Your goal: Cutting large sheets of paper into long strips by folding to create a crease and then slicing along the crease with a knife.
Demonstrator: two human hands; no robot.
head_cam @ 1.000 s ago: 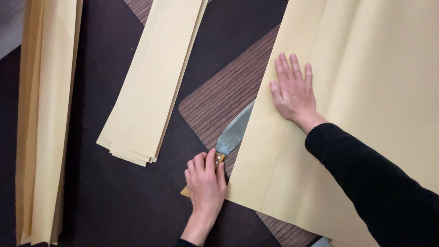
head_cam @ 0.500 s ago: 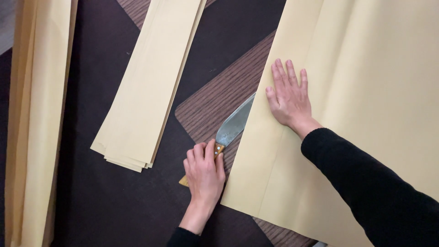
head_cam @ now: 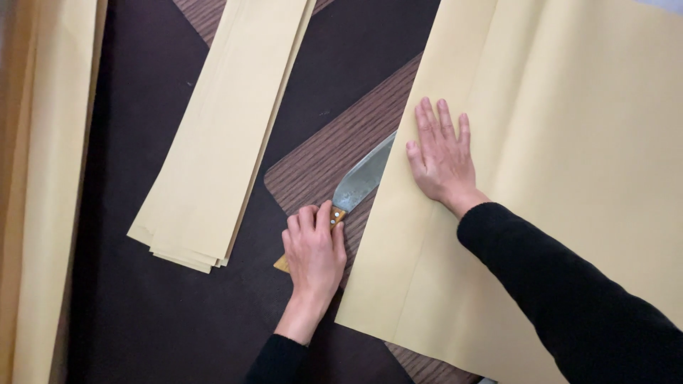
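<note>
The knife (head_cam: pixel 359 183) has a broad grey blade and a wooden handle; it lies on the dark floor (head_cam: pixel 163 320), its blade going under the edge of the big yellow paper sheet (head_cam: pixel 569 163). The left hand (head_cam: pixel 315 252) closes its fingers around the handle. The right hand (head_cam: pixel 442 158) presses flat on the sheet, fingers spread a little. A stack of paper strips (head_cam: pixel 220 135) lies well apart to the left.

Dark mat (head_cam: pixel 142 313) over wood-grain floor (head_cam: pixel 320 160) carried a strip stack (head_cam: pixel 220 135), large sheet (head_cam: pixel 569 142), left-edge paper (head_cam: pixel 43 178).
</note>
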